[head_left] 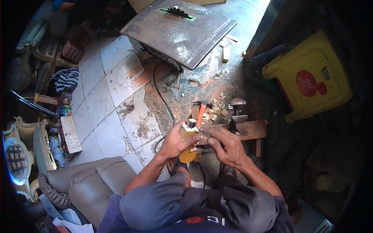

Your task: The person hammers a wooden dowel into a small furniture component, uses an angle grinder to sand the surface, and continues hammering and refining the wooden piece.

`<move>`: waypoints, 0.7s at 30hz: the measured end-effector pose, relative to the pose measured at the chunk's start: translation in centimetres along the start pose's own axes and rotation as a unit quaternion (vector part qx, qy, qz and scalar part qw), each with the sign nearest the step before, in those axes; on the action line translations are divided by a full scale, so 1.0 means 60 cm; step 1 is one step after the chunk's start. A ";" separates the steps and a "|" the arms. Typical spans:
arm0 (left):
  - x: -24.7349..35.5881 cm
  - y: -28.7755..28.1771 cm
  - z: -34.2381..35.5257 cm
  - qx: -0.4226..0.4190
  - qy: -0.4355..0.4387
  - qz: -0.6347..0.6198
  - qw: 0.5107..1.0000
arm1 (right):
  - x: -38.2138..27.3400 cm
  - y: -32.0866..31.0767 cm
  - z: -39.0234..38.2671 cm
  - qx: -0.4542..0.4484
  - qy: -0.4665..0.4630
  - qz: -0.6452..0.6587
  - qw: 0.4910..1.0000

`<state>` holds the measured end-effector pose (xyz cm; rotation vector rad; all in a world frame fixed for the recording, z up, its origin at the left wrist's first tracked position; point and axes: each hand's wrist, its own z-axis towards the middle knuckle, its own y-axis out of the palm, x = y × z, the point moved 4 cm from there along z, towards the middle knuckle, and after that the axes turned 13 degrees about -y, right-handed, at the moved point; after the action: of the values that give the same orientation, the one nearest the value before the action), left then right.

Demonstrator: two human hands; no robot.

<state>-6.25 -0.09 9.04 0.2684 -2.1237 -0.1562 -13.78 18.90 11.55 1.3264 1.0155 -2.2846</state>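
Observation:
My left hand (178,141) grips a yellow wooden tool (187,155), shaped like a block plane, with a metal piece (191,123) and pale shavings at its top. My right hand (222,143) is at the tool's right side, fingers curled; what they hold is too small to make out. Just beyond lies an orange-handled claw hammer (201,114). To the right are wooden boards (250,130) and a metal clamp-like tool (238,101). Small wood offcuts (224,112) are scattered around them.
A table saw (171,35) with a dark blade stands ahead, its black cable on the dusty tiled floor (97,112). A yellow plastic stool (314,70) is at right. A padded grey-brown seat (93,178) is at lower left, with furniture pieces (48,147) and clutter along the left.

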 end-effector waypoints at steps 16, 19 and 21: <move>0.029 0.001 -0.014 0.053 0.049 0.210 0.975 | 0.006 0.020 -0.001 -0.090 0.006 0.083 0.992; 0.021 0.006 -0.015 0.069 0.030 0.214 0.974 | 0.006 0.024 -0.012 -0.081 -0.008 -0.009 0.997; 0.017 0.011 -0.013 0.089 0.002 0.172 0.981 | 0.004 0.027 -0.019 -0.056 -0.017 -0.077 0.995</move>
<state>-6.20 0.29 10.46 0.0009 -2.1471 0.2375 -12.26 18.60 10.31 1.1974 1.2550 -2.3129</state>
